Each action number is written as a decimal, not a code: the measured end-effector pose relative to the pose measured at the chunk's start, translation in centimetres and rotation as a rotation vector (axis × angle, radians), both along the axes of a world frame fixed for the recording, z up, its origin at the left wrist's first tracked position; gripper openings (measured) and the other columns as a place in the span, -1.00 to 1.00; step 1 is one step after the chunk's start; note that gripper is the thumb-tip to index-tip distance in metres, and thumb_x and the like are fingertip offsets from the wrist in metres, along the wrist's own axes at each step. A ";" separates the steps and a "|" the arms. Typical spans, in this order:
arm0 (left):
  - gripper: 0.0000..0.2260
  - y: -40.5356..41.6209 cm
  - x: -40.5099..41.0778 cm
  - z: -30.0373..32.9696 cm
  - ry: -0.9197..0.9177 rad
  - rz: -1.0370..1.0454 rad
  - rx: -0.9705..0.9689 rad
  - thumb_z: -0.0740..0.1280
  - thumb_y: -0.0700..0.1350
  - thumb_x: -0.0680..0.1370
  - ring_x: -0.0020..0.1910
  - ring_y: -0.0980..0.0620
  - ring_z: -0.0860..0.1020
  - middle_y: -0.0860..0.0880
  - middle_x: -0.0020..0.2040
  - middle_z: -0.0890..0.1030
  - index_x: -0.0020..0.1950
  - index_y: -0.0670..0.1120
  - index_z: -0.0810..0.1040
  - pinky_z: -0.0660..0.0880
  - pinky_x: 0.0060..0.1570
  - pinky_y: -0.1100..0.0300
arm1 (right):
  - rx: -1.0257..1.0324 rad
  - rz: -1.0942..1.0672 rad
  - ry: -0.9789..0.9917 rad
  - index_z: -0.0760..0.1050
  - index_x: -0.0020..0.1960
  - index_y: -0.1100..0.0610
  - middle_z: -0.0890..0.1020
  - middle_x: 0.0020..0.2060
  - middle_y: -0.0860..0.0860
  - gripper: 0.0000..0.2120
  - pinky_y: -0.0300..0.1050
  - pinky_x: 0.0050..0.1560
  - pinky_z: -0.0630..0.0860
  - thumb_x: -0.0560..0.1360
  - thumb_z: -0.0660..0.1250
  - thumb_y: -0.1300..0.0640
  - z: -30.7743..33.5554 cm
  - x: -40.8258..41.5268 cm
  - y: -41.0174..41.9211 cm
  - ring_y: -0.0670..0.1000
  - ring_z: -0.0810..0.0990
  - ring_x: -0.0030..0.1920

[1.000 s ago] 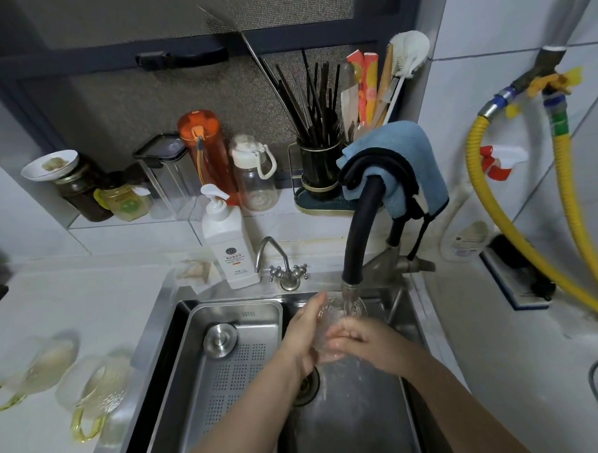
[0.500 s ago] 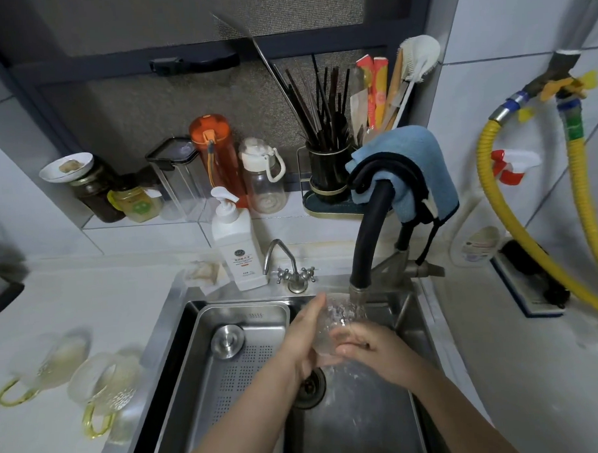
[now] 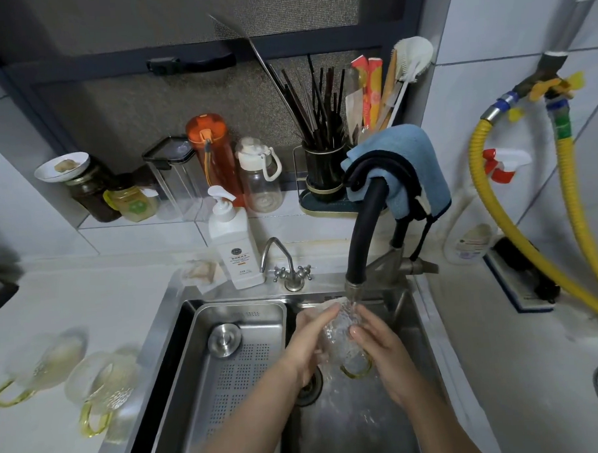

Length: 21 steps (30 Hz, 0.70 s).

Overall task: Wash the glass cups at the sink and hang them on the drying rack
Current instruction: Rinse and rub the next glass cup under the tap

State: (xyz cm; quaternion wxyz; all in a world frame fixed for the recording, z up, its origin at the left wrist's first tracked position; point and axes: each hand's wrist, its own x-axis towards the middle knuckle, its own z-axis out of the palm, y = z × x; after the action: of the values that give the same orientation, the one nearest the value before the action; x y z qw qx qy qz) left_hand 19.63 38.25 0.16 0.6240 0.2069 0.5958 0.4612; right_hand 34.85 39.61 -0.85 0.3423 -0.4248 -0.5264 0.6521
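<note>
Setting: white counter [image 3: 71, 304] around a steel sink [image 3: 378, 425].
Cup: glass cup [image 3: 343, 330] under the running tap [image 3: 361, 234], over the basin.
Left hand [image 3: 308, 345]: holds the cup's left side.
Right hand [image 3: 380, 346]: grips its right side.
Others: two cups [image 3: 74, 373] lie on the counter, left.

cloth [image 3: 411, 153]: blue | hoses [image 3: 496, 214]: yellow | bottle [image 3: 209, 151]: orange | glass cup [image 3: 340, 330]: clear (yellow handle)

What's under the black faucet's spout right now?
A glass cup in running water, held by the left hand and right hand. The hands cover its sides; the sink lies below.
</note>
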 end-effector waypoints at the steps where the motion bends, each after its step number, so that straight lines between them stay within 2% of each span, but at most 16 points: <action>1: -0.29 0.0 0.2 0.1 0.027 -0.024 0.002 0.55 0.21 0.27 0.03 0.03 0.61 -0.03 0.11 0.61 0.27 -0.06 0.38 0.54 -0.10 0.08 | -0.031 -0.028 0.043 0.36 0.36 -0.18 0.60 0.21 -0.10 -0.55 -0.12 0.26 0.46 0.50 0.32 0.04 -0.3 0.1 -0.2 -0.14 0.57 0.22; 4: -0.32 0.2 1.1 0.2 0.121 -0.104 0.009 0.50 0.26 0.31 0.10 0.09 0.53 0.02 0.19 0.52 0.30 0.02 0.36 0.52 0.02 0.08 | -0.086 -0.071 0.116 0.26 0.37 -0.34 0.43 0.38 -0.14 -0.51 0.03 0.39 0.37 0.50 0.29 -0.04 -0.6 0.4 -0.6 -0.11 0.43 0.37; 6: -0.14 0.6 1.7 0.1 0.184 -0.113 0.004 0.48 0.39 0.21 0.24 0.02 0.48 0.00 0.33 0.44 0.41 0.11 0.28 0.48 0.21 0.00 | -0.107 -0.077 0.117 0.25 0.36 -0.37 0.35 0.44 -0.15 -0.55 0.11 0.44 0.31 0.53 0.25 -0.08 -0.7 0.7 -0.7 -0.10 0.35 0.43; 8: -0.05 1.0 2.3 0.4 0.257 -0.128 -0.005 0.45 0.42 0.21 0.34 -0.05 0.41 -0.04 0.41 0.36 0.49 0.09 0.21 0.40 0.33 -0.03 | -0.129 -0.091 0.116 0.24 0.33 -0.37 0.31 0.44 -0.19 -0.57 0.13 0.45 0.28 0.51 0.24 -0.12 -0.6 0.9 -0.9 -0.10 0.32 0.44; 11: -0.21 1.8 3.2 0.7 0.434 -0.148 -0.065 0.40 0.35 0.36 0.36 -0.09 0.35 -0.10 0.40 0.28 0.44 -0.02 0.28 0.37 0.33 0.03 | -0.155 -0.112 0.096 0.30 0.20 -0.47 0.40 0.36 -0.24 -0.67 0.11 0.42 0.33 0.50 0.26 -0.17 -0.3 0.7 -1.2 -0.14 0.40 0.36; 13: -0.32 2.1 3.8 1.3 0.510 -0.163 -0.052 0.33 0.36 0.41 0.33 -0.08 0.35 -0.06 0.31 0.28 0.37 0.00 0.32 0.34 0.31 0.05 | -0.174 -0.131 0.104 0.32 0.22 -0.45 0.43 0.35 -0.22 -0.67 0.09 0.37 0.39 0.50 0.27 -0.20 -0.3 0.5 -1.1 -0.17 0.45 0.30; 15: -0.39 2.4 3.9 1.3 0.562 -0.153 -0.021 0.28 0.34 0.46 0.31 -0.08 0.36 -0.04 0.25 0.30 0.37 0.02 0.31 0.32 0.30 0.05 | -0.195 -0.139 0.120 0.28 0.32 -0.39 0.41 0.39 -0.16 -0.54 0.06 0.28 0.47 0.46 0.30 -0.24 -0.4 0.3 -0.8 -0.12 0.46 0.31; 18: -0.53 2.4 2.8 1.5 0.618 -0.086 0.026 0.26 0.19 0.54 0.31 -0.09 0.39 -0.10 0.29 0.38 0.37 -0.01 0.35 0.33 0.33 0.06 | -0.204 -0.113 0.110 0.21 0.42 -0.32 0.38 0.42 -0.13 -0.39 -0.04 0.13 0.53 0.42 0.32 -0.29 0.1 -0.6 -0.1 -0.08 0.45 0.32; 19: -0.51 2.3 2.3 1.7 0.610 -0.064 0.038 0.28 0.21 0.52 0.30 -0.08 0.41 -0.10 0.29 0.40 0.36 -0.02 0.37 0.34 0.33 0.06 | -0.200 -0.096 0.098 0.19 0.44 -0.31 0.36 0.43 -0.14 -0.35 0.00 0.19 0.51 0.41 0.32 -0.31 0.6 -1.0 0.1 -0.07 0.43 0.34; 21: -0.30 1.8 1.5 2.1 0.563 -0.030 0.050 0.34 0.35 0.34 0.25 -0.05 0.48 -0.09 0.27 0.46 0.34 -0.02 0.39 0.39 0.33 0.03 | -0.180 -0.079 0.056 0.15 0.48 -0.27 0.33 0.45 -0.13 -0.30 0.13 0.35 0.39 0.40 0.30 -0.33 1.3 -1.9 0.8 -0.05 0.38 0.39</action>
State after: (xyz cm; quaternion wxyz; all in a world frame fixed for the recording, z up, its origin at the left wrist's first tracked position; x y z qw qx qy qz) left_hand 21.14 40.00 2.21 0.4356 0.3508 0.7310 0.3910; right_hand 32.92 40.36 0.43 0.3426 -0.4559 -0.4389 0.6943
